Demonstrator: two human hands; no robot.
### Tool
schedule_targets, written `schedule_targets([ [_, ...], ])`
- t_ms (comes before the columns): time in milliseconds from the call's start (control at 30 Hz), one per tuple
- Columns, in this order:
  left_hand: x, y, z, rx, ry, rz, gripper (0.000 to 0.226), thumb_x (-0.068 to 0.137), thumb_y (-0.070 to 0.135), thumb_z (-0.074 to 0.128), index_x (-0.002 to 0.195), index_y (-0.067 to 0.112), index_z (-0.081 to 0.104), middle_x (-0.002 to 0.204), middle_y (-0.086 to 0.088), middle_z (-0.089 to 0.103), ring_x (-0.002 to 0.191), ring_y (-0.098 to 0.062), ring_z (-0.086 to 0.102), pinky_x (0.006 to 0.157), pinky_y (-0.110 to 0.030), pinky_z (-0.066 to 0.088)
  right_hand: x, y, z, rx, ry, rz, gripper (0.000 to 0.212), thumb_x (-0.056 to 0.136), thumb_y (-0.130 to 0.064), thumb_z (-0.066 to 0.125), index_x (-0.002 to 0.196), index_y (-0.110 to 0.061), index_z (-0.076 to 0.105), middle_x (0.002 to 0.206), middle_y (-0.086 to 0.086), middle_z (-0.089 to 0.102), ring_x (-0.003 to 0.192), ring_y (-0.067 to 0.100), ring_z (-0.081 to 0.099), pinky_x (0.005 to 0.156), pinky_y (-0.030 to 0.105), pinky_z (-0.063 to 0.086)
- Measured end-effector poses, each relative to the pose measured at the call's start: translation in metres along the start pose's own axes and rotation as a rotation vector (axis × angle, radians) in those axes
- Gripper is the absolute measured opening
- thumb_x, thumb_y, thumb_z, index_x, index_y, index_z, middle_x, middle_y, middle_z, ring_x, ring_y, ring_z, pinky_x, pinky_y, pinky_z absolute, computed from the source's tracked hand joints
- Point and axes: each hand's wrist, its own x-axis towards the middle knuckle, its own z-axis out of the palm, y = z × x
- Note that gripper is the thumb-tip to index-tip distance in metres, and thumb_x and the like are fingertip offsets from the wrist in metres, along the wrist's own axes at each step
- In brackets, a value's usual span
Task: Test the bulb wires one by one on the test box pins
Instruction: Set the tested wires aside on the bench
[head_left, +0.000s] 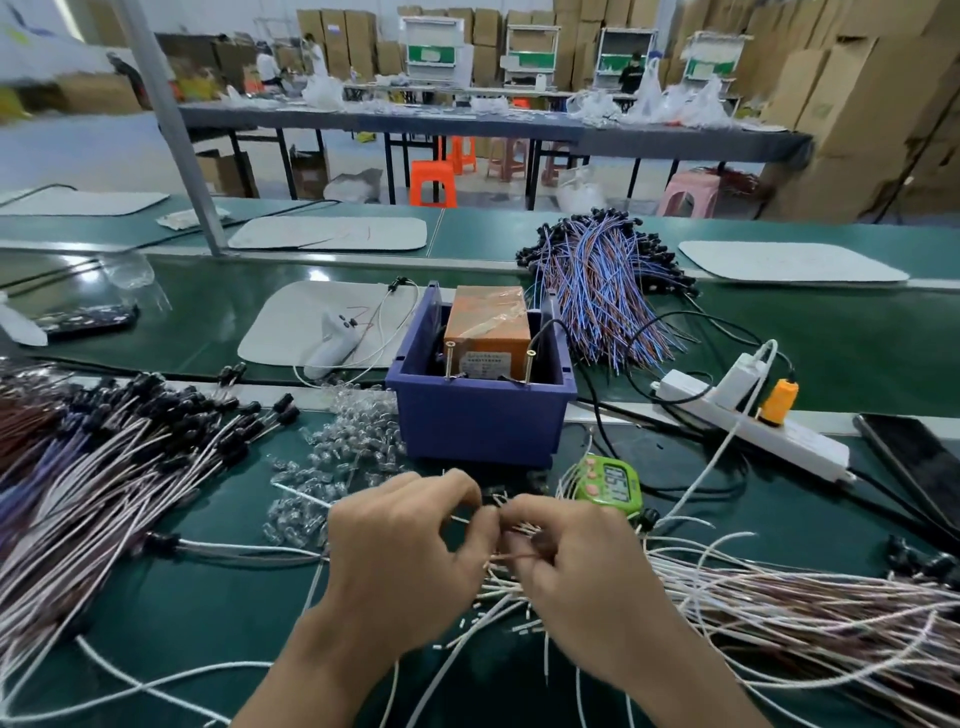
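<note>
At the desk's left edge I see a heap of bulb wires (104, 467) with black sockets. My left grip (405, 545) pinches thin wire ends (519, 555) near the front edge. The blue test box (480, 415) sits just behind, its pins (448, 358) upright and untouched. My right grip (576, 566) clasps the same ends. Loose wires (805, 613) fan toward the right edge.

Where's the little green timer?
In the head view, the green timer sits right of centre, by the blue box's near right corner, just beyond the right hand.
</note>
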Motion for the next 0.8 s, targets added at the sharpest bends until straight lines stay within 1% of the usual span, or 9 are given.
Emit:
schedule_targets([
  [133,0.004,-0.023,-0.006,0.061,0.084,-0.086,0.03,0.091,0.039,0.061,0.065,0.024,0.064,0.054,0.011,0.056,0.055,-0.009,0.053,0.048,-0.029,0.039,-0.001,0.006,-0.013,-0.146,0.259,0.072,0.015,0.091,-0.023,0.068,0.088,-0.035,0.077,0.055,-0.026,0.06,0.05,0.003,0.056,0.052,0.012,0.038],
  [200,0.009,-0.035,-0.01,0.139,0.157,-0.183,0.041,0.094,0.039,0.058,0.057,0.022,0.053,0.05,0.01,0.044,0.053,-0.011,0.044,0.046,-0.024,0.028,-0.002,0.009,-0.022,-0.219,0.351,0.097,0.014,0.089,-0.02,0.073,0.088,-0.033,0.079,0.054,-0.019,0.063,0.046,0.008,0.057,0.057,0.026,0.052],
  [300,0.015,-0.046,-0.012,0.235,0.224,-0.304,0.047,0.091,0.036,0.058,0.05,0.018,0.049,0.043,0.009,0.034,0.049,-0.012,0.034,0.05,-0.015,0.011,0.0,0.014,-0.027,-0.386,0.405,0.151,0.01,0.091,-0.024,0.073,0.087,-0.032,0.078,0.056,-0.005,0.067,0.054,0.029,0.061,0.058,0.034,0.05],
  [400,0.011,-0.045,-0.007,0.262,0.182,-0.253,0.047,0.086,0.034,0.06,0.046,0.016,0.046,0.04,0.003,0.037,0.044,-0.019,0.039,0.053,-0.014,0.01,0.0,0.013,-0.026,-0.527,0.452,0.141,0.026,0.099,-0.027,0.063,0.073,-0.024,0.069,0.052,-0.009,0.049,0.054,0.025,0.046,0.061,0.032,0.034],
  [500,0.007,-0.036,-0.004,0.24,0.155,-0.135,0.045,0.082,0.031,0.065,0.045,0.018,0.041,0.04,0.002,0.035,0.043,-0.019,0.039,0.051,-0.02,0.016,-0.001,0.004,-0.026,-0.547,0.516,0.034,0.034,0.105,-0.027,0.047,0.083,-0.02,0.072,0.078,-0.004,0.067,0.081,0.028,0.057,0.08,0.038,0.038],
  [567,0.005,-0.025,-0.003,0.212,0.151,-0.086,0.046,0.082,0.031,0.065,0.046,0.018,0.04,0.041,0.002,0.036,0.044,-0.017,0.037,0.052,-0.022,0.019,0.002,-0.009,-0.02,-0.489,0.422,-0.035,0.033,0.103,-0.03,0.044,0.107,-0.021,0.075,0.1,-0.003,0.073,0.1,0.025,0.061,0.091,0.04,0.042],
  [633,0.003,-0.015,-0.002,0.131,0.123,-0.074,0.043,0.08,0.031,0.065,0.047,0.018,0.042,0.042,0.004,0.039,0.044,-0.016,0.037,0.053,-0.022,0.02,0.005,-0.023,-0.007,-0.317,0.156,-0.074,0.036,0.107,-0.028,0.039,0.133,-0.029,0.064,0.111,-0.005,0.072,0.105,0.018,0.063,0.094,0.038,0.05],
  [700,0.0,-0.008,-0.002,-0.031,0.063,-0.126,0.031,0.075,0.031,0.06,0.049,0.02,0.046,0.044,0.008,0.038,0.046,-0.01,0.032,0.052,-0.021,0.021,0.003,-0.031,0.01,-0.101,-0.058,-0.089,0.035,0.109,-0.022,0.04,0.137,-0.039,0.055,0.105,-0.011,0.072,0.094,0.01,0.066,0.084,0.033,0.054],
  [800,0.0,-0.007,-0.006,-0.208,0.018,-0.331,0.029,0.07,0.037,0.055,0.05,0.02,0.041,0.043,0.009,0.035,0.046,-0.014,0.036,0.047,-0.025,0.028,0.004,-0.03,0.02,0.222,-0.023,-0.027,0.028,0.11,-0.026,0.042,0.127,-0.04,0.061,0.08,-0.022,0.068,0.066,0.0,0.062,0.058,0.012,0.043],
])
